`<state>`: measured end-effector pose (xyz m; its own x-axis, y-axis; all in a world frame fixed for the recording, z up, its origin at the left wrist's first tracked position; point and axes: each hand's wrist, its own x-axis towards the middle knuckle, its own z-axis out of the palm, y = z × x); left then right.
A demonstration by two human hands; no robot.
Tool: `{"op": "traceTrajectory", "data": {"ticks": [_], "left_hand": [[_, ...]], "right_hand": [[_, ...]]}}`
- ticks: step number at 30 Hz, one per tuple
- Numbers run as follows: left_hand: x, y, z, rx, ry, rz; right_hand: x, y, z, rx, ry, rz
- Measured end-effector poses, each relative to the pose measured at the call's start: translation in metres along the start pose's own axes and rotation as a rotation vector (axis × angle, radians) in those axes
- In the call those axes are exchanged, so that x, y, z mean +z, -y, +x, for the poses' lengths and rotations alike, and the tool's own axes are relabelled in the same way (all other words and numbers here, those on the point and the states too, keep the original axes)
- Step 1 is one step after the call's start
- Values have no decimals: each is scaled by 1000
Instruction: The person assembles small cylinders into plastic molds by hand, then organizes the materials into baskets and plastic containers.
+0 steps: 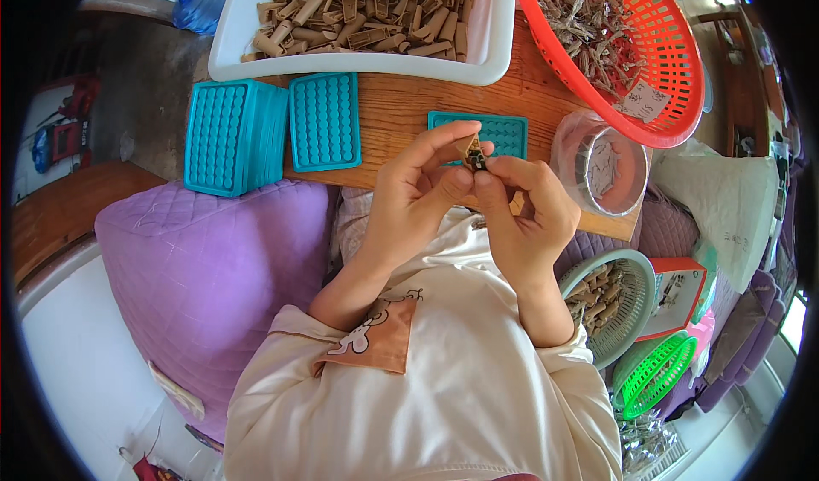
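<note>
Between my two hands is a small tan, wedge-shaped piece (473,150) with a dark, shiny part at its lower end; its exact kind is too small to make out. My left hand (424,178) grips it from the left with thumb and fingers. From the right, the thumb and forefinger of my right hand (531,199) pinch its lower end. Just behind my hands, a teal tray with rows of round hollows (510,129) lies on the wooden table (388,110), partly covered by my fingers.
A white tub (358,67) of brown curved pieces stands at the back, with a red basket (682,80) at its right. Teal trays (235,140) are stacked left, beside another teal tray (325,121). Right are a clear round container (631,165), a grey-green basket (644,289) and a green basket (657,374).
</note>
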<state>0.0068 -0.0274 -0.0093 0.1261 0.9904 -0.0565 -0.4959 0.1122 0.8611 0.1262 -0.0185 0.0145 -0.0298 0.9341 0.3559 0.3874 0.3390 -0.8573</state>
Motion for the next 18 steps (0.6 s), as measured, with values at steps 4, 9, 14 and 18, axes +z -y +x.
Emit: {"op": "traceTrajectory", "data": {"ticks": [4, 9, 14, 18], "left_hand": [[-4, 2, -1, -22, 3, -31], [-5, 0, 0, -44, -80, -69], [-5, 1, 1, -103, -70, -154], [-11, 1, 2, -130, -56, -198]], "right_hand": [[-1, -3, 0, -15, 29, 23], [-1, -5, -2, -53, 173, -13], [-2, -6, 0, -51, 235, -32], [1, -8, -1, -52, 239, -25]]}}
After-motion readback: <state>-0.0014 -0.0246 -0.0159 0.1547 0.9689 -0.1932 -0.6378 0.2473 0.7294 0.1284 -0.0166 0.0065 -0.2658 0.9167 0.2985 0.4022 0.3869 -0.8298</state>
